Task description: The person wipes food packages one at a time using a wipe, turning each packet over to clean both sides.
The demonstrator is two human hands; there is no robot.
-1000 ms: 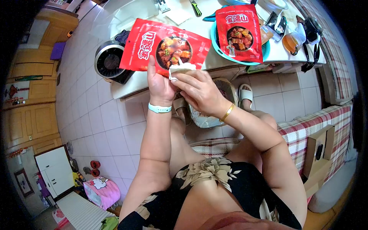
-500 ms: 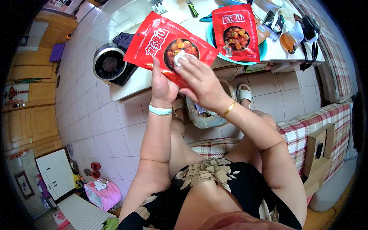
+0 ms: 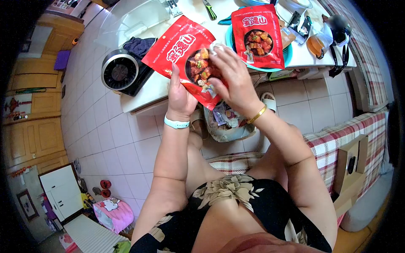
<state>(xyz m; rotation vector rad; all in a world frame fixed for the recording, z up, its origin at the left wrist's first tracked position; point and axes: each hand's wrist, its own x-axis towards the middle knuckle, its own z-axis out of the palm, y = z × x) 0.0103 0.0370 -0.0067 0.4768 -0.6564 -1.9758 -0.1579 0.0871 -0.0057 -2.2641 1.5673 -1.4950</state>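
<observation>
A red food pouch [image 3: 172,47] with a picture of braised meat is tilted over the table's front edge. My left hand [image 3: 180,101] supports it from below, thumb on the printed front and the other fingers hidden behind. My right hand [image 3: 235,78] presses a crumpled white tissue [image 3: 217,47] against the pouch's right side, its fingers partly covering the picture. Beyond my right hand, a second red pouch [image 3: 258,25] lies across a teal basin [image 3: 288,57].
A black and silver round appliance [image 3: 120,71] stands at the table's left, a dark cloth [image 3: 139,45] behind it. A green-handled knife [image 3: 210,10] lies at the back. A jug of amber liquid [image 3: 317,44] stands right. Below my hands is a lined bin [image 3: 228,133].
My right hand has slid with the tissue toward the pouch's right edge, uncovering more of the picture. The pouch has turned clockwise, its lower corner dropping.
</observation>
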